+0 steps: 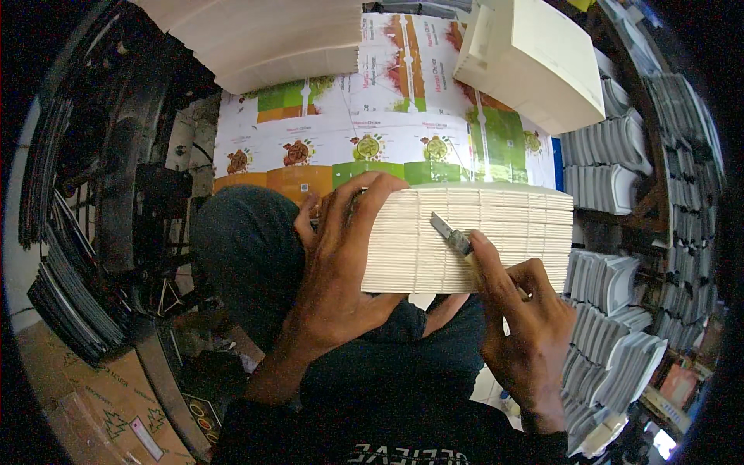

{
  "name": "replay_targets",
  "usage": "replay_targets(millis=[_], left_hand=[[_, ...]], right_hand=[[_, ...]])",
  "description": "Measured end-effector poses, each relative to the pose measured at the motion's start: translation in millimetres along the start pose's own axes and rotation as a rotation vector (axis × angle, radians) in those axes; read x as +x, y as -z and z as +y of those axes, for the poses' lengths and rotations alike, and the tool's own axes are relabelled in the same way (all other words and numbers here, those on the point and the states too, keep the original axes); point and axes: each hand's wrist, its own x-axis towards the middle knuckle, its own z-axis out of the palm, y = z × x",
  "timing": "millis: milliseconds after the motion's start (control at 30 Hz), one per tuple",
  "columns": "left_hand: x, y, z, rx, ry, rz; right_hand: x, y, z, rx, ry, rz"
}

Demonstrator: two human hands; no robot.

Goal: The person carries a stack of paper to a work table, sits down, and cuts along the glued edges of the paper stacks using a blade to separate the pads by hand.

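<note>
A cream block of many stacked paper layers [504, 213] rests across my lap, its ridged edge facing up and crossed by several thin lines that look like stitching. My left hand [345, 256] clamps the block's left end, fingers over the far side and thumb along the near side. In my right hand [527, 318] is a cutter knife [456, 239], its short metal blade pointing up and left over the ridged edge. Whether the blade touches the layers I cannot tell. The fingers of my right hand are wrapped round the knife's handle, which is mostly hidden.
Printed sheets with green and orange panels [310, 143] cover the surface ahead. A large cream paper stack [279, 46] stands at far left and another cream block [542, 62] at far right. Bundled paper stacks [604, 287] line the right side. Dark machinery [128, 155] and a cardboard box [101, 387] are on the left.
</note>
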Motion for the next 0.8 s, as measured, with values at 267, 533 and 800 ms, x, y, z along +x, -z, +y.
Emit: replay_targets(millis=[267, 533, 800], left_hand=[[-2.3, -2.2, -0.7, 0.022, 0.0, 0.008], [-1.4, -1.0, -0.5, 0.016, 0.002, 0.012], [-0.8, -2.1, -2.0, 0.021, -0.001, 0.019]], right_hand=[[6.9, -3.3, -0.9, 0.055, -0.054, 0.106], [7.2, 0.6, -1.9, 0.009, -0.049, 0.007], [4.1, -5.5, 2.5, -0.025, -0.002, 0.002]])
